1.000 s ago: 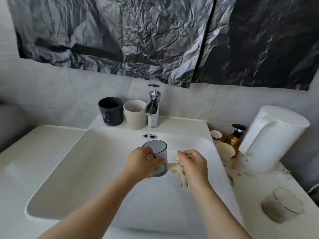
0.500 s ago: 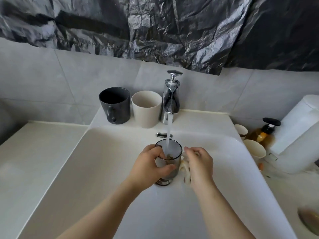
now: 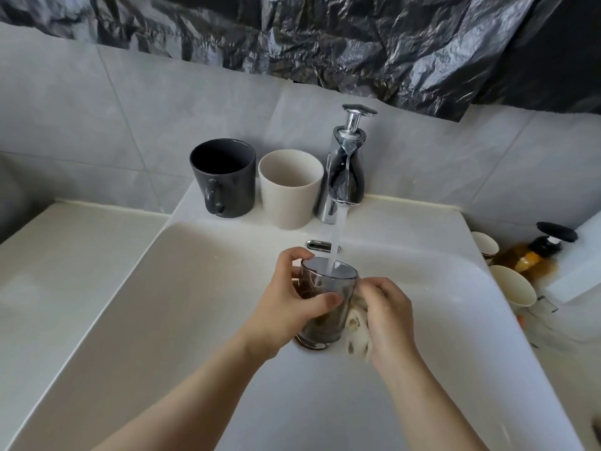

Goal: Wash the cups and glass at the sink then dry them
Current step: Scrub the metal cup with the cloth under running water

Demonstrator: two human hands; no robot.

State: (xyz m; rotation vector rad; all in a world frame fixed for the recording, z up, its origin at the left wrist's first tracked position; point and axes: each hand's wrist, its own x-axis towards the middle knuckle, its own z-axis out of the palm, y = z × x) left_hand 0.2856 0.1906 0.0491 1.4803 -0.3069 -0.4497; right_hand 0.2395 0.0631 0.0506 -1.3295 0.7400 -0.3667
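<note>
My left hand (image 3: 292,304) grips a smoky grey glass (image 3: 325,307) upright over the white sink (image 3: 162,304). Water runs from the chrome tap (image 3: 344,170) straight into the glass, which looks nearly full. My right hand (image 3: 388,315) holds a pale crumpled cloth (image 3: 356,330) against the right side of the glass. A dark grey mug (image 3: 224,177) and a cream cup (image 3: 291,188) stand on the ledge left of the tap.
Right of the sink stand two small cream cups (image 3: 512,289) (image 3: 484,244), an amber pump bottle (image 3: 533,255) and part of a white kettle (image 3: 579,262). Crumpled black plastic sheet (image 3: 357,37) hangs above the tiled wall. A white counter (image 3: 48,271) extends left.
The tap has started running and the water now fills the glass nearly to the rim. My right hand with the cloth has moved in against the glass. The view has tilted down and closer.
</note>
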